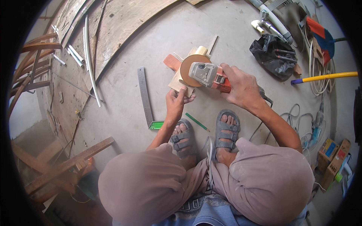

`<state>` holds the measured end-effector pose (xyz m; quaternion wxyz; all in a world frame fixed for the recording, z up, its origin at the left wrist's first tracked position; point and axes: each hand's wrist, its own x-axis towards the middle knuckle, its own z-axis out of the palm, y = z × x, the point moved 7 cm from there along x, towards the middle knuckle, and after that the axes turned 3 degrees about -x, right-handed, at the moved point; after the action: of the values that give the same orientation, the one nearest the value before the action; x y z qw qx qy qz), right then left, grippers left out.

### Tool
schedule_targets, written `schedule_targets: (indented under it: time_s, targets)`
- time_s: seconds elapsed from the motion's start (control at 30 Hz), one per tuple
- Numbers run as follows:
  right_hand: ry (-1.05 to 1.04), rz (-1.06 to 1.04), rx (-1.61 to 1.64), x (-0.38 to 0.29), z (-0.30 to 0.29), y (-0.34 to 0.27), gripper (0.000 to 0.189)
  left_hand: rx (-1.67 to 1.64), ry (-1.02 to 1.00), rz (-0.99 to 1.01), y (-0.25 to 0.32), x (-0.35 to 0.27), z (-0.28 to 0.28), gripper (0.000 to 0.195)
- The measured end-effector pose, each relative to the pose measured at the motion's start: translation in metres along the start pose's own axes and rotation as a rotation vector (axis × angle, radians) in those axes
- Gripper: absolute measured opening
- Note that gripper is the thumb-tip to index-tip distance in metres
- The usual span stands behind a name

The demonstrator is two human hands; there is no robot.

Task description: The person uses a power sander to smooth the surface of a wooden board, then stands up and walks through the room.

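Note:
My right hand point(241, 86) grips the red body of an angle grinder point(210, 75), whose brown disc point(188, 70) lies over a pale wooden board point(174, 82). My left hand point(178, 100) holds the near end of that board between thumb and fingers. Beneath or beside the board, a reddish block point(171, 62) sticks out to the left, and a short pale wooden piece point(201, 50) shows beyond the disc. Whether the disc touches the wood is hidden. Left of the board lies a try square with a steel blade point(145, 94) and green stock point(157, 125). A green pencil point(198, 122) rests between my feet.
Large wooden sheets point(121, 31) and white pipes point(90, 62) lie at the left, near brown wooden frames point(36, 84). At the right are a black plastic bag point(273, 56), a yellow pole point(328, 76), coiled cables and cardboard boxes point(333, 166). The grinder's cord trails beside my right foot.

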<state>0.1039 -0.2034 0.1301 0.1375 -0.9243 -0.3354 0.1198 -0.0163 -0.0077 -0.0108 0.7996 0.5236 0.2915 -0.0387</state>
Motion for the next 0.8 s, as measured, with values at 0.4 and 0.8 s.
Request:
schedule_targets:
  time_s: [0.4,0.8]
  targets:
    - [0.062,0.036,0.091,-0.003,-0.001,0.009,0.075,-0.050,0.018,0.009,0.002,-0.001,0.003,0.043]
    - [0.075,0.052,0.110,0.001,0.001,0.016,0.078,-0.078,0.028,-0.052,0.010,-0.003,0.004,0.043]
